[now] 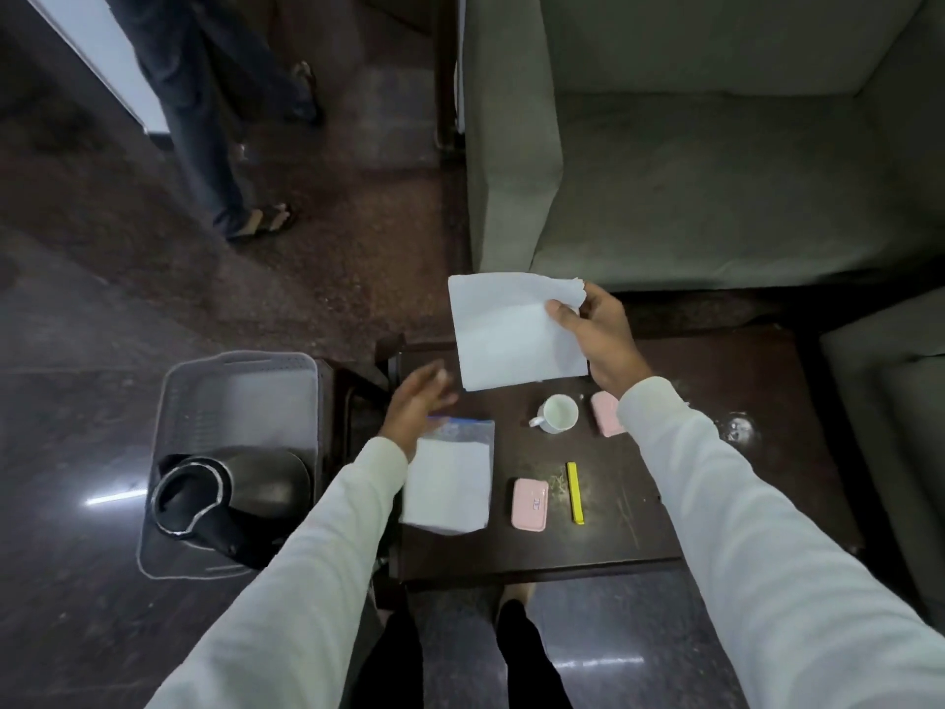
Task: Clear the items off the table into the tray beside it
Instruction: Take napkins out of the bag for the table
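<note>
A dark worktop stands beside a grey tray holding a black kettle. The right hand pinches a white paper held above the worktop. The blurred left hand seems spread loosely over a plastic bag. Smaller things lie nearby: a cup, a pink case, and a yellow clip.

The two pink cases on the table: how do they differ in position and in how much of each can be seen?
The near pink case lies at the table's front, beside the yellow stick, and is fully visible. The far pink case lies further back, right of the white cup, and is partly hidden behind the right sleeve. Both are pink, rounded, lie flat, and no hand touches them.
</note>
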